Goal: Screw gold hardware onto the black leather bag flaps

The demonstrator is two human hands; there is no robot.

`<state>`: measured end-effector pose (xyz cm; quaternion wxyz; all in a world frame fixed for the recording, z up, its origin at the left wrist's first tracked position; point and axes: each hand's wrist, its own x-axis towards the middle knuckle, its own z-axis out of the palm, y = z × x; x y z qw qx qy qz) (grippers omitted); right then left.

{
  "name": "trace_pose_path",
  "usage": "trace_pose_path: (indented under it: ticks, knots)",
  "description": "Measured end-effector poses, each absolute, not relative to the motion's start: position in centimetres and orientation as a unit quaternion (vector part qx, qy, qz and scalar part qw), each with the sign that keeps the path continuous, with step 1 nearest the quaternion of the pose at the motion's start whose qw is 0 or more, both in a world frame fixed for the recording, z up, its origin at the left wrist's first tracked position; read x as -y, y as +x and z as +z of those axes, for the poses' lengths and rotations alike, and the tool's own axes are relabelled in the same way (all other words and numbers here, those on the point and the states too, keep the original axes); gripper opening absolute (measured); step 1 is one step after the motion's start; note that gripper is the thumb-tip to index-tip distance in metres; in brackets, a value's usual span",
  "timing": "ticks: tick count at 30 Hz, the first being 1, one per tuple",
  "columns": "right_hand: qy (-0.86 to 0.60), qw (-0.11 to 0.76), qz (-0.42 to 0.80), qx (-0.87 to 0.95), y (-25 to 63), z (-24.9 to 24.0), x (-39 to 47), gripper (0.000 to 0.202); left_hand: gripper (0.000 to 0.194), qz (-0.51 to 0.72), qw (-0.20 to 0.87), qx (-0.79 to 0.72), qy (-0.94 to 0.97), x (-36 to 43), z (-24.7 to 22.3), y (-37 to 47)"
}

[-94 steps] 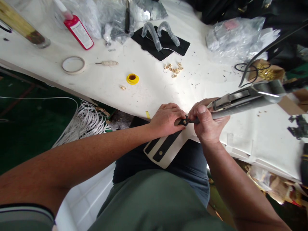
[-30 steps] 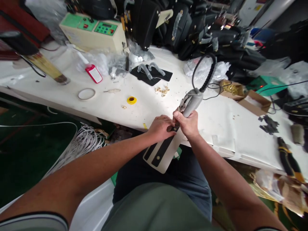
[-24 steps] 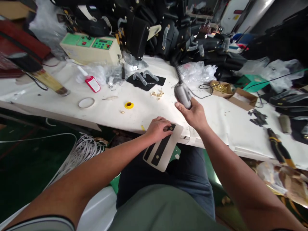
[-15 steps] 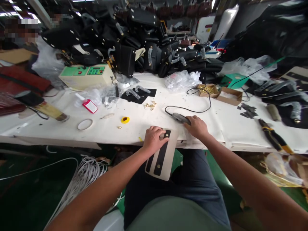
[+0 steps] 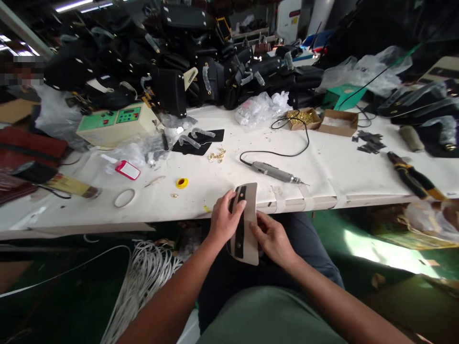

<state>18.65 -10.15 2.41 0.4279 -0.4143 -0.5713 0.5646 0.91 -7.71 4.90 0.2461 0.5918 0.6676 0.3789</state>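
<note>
A beige panel point(image 5: 251, 239) with dark strips and small metal studs stands tilted over my lap at the table's front edge. My left hand point(image 5: 225, 215) grips its upper left side, thumb across the front. On the right edge, my right hand point(image 5: 274, 236) pinches the same panel between thumb and fingers; some fingertips are hidden behind it. A grey electric screwdriver point(image 5: 274, 172) with a black cord lies on the table beyond my hands, its bit pointing right. Small gold metal parts point(image 5: 217, 155) sit farther back, near black pieces with plastic-wrapped handles point(image 5: 199, 139).
On the white table point(image 5: 215, 191) are a yellow ring point(image 5: 182, 183), a tape roll point(image 5: 125, 198), a red-and-white bottle point(image 5: 128, 169), small open cardboard boxes point(image 5: 338, 123) and black-and-yellow pliers point(image 5: 412, 177). Black bags point(image 5: 172, 91) are piled at the back. White cord point(image 5: 147, 267) lies on the floor, left.
My right hand has let go of the electric screwdriver, which now lies on the table, and has taken the panel's right edge. The panel has turned more upright.
</note>
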Motion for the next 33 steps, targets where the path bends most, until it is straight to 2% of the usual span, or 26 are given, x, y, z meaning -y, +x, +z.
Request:
trace_pose_path:
  ticks: [2, 4, 8, 10, 14, 17, 20, 27, 29, 31, 33]
  knots:
    - [-0.382, 0.438, 0.480, 0.657, 18.0, 4.3, 10.0, 0.035, 0.059, 0.459, 0.355, -0.625, 0.522, 9.3, 5.6, 1.3]
    - [-0.340, 0.406, 0.424, 0.735, 17.4, 6.0, 10.3, 0.035, 0.057, 0.501, 0.420, -0.600, 0.462, 10.8, 6.5, 1.7]
    - [-0.268, 0.324, 0.428, 0.800, 16.9, 8.3, 11.5, 0.031, 0.047, 0.531, 0.429, -0.651, 0.333, 12.6, 7.6, 1.8]
    - [-0.253, 0.342, 0.453, 0.783, 17.4, 9.1, 11.6, 0.030, 0.045, 0.544, 0.427, -0.661, 0.292, 12.9, 7.7, 1.6]
    - [-0.322, 0.437, 0.396, 0.740, 18.8, 9.6, 10.0, 0.019, 0.039, 0.583, 0.480, -0.608, 0.246, 13.0, 7.4, 1.6]
    - [-0.390, 0.433, 0.356, 0.730, 19.2, 9.2, 8.5, 0.014, 0.042, 0.597, 0.515, -0.567, 0.239, 12.9, 7.6, 2.2]
    - [-0.435, 0.407, 0.377, 0.709, 18.9, 8.8, 7.7, 0.012, 0.046, 0.600, 0.511, -0.560, 0.256, 13.0, 7.9, 2.9]
    - [-0.438, 0.394, 0.413, 0.695, 18.5, 8.2, 7.9, 0.016, 0.041, 0.613, 0.518, -0.556, 0.219, 12.9, 8.6, 3.0]
    - [-0.429, 0.419, 0.410, 0.687, 18.9, 8.0, 7.8, 0.018, 0.041, 0.624, 0.554, -0.531, 0.150, 12.5, 9.2, 2.6]
    - [-0.447, 0.444, 0.403, 0.664, 19.5, 7.7, 7.8, 0.028, 0.042, 0.616, 0.614, -0.489, 0.072, 11.9, 10.0, 2.1]
    - [-0.465, 0.426, 0.459, 0.626, 20.0, 7.3, 8.0, 0.040, 0.042, 0.590, 0.665, -0.457, 0.019, 11.3, 10.7, 1.6]
